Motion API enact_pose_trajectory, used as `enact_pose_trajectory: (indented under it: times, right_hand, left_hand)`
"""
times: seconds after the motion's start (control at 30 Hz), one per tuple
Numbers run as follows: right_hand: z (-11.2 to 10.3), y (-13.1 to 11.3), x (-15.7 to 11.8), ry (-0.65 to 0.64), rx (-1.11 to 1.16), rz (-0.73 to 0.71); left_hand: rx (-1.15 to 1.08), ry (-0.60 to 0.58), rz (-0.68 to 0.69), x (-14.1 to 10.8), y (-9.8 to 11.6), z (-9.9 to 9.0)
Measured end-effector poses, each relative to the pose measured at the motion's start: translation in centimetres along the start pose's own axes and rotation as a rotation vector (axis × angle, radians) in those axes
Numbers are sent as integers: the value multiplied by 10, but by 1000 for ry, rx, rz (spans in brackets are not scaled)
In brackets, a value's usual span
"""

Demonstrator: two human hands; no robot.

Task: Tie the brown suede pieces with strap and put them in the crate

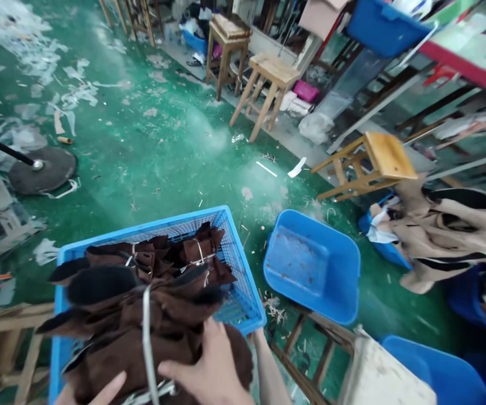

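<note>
A bundle of dark brown, black-lined fabric or leather pieces (pixel 120 349), tied with a white strap (pixel 147 337), is between my hands above the near part of a blue crate (pixel 237 275). My right hand (pixel 213 363) presses on the bundle's right side, its fingers partly hidden behind the pieces. At the bottom edge, my left hand (pixel 110 391) grips the lower left side; mainly its thumb shows. More tied brown bundles (pixel 196 253) lie inside the crate. Another forearm (pixel 268 365), apparently a co-worker's, reaches to the crate's near right corner.
Right of the crate stands a blue tub (pixel 310 259) with debris on its bottom. Beige pieces (pixel 449 230) overflow a container farther right. Wooden stools (pixel 274 67) line the workbenches. A round stand base (pixel 43 169) and white scraps (pixel 74 84) occupy the green floor at left.
</note>
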State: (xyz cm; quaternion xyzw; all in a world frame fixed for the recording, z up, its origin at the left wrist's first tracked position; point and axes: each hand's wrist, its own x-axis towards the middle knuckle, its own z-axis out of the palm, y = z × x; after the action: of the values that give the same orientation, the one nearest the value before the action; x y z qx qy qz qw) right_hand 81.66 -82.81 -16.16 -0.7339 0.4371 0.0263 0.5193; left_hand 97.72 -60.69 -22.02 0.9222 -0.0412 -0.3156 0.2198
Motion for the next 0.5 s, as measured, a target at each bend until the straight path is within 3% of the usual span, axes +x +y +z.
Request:
enact_pose_trajectory:
  times: [0.1,0.17,0.23,0.3,0.37,0.43,0.5]
  right_hand:
    - [-38,10,53,83,-144,14]
    - [-33,34,94,140,-199,64]
    - [-6,67,124,138,-277,125]
    - [31,97,134,40,-276,92]
    - [63,117,124,-80,-259,31]
    - [78,127,97,-127,-245,-5]
    - [71,133,61,-73,-240,-1]
  left_hand:
    - [-139,-270,95,26,64,31]
    - [3,-219,100,49,105,67]
    - [111,-145,132,66,129,111]
    - [203,-177,210,75,132,151]
    - [288,-252,237,76,118,179]
    - [350,-269,252,68,99,188]
    - [374,-245,304,52,84,181]
